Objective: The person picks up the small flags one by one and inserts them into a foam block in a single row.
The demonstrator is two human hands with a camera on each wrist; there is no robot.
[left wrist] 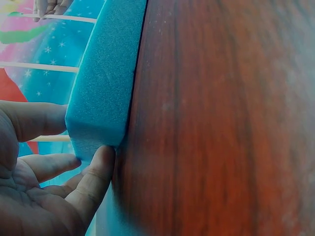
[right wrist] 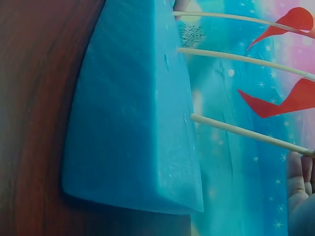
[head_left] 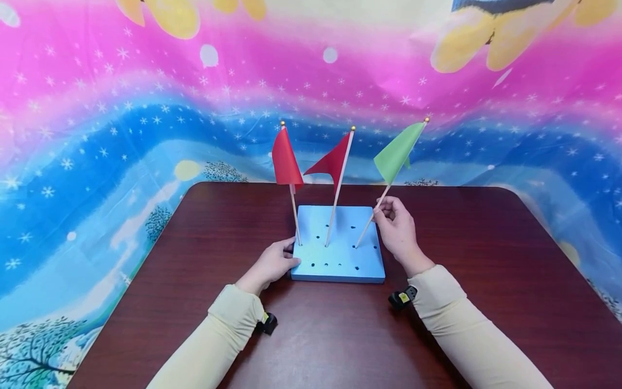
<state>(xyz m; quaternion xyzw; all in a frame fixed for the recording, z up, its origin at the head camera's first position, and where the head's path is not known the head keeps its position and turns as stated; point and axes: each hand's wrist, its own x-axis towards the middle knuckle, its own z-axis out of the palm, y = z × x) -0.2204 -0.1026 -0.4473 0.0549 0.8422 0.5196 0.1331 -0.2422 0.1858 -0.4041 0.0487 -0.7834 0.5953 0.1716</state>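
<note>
A blue foam block (head_left: 311,221) with several holes in its top lies on the table. Two red paper flags, a left one (head_left: 285,159) and a middle one (head_left: 335,159), stand in it on wooden sticks with gold beads on top. A green flag (head_left: 399,151) leans to the right, its stick's lower end at a hole on the right side. My right hand (head_left: 399,232) pinches that stick partway up, between thumb and fingers. At the block's left edge, my left hand (head_left: 274,262) grips it, thumb on top and fingers against the side (left wrist: 96,147).
The dark brown wooden table (head_left: 214,227) extends around the block on all sides. Behind it hangs a printed cloth (head_left: 311,81) in pink and blue with snowflakes. The standing sticks rise close together above the block.
</note>
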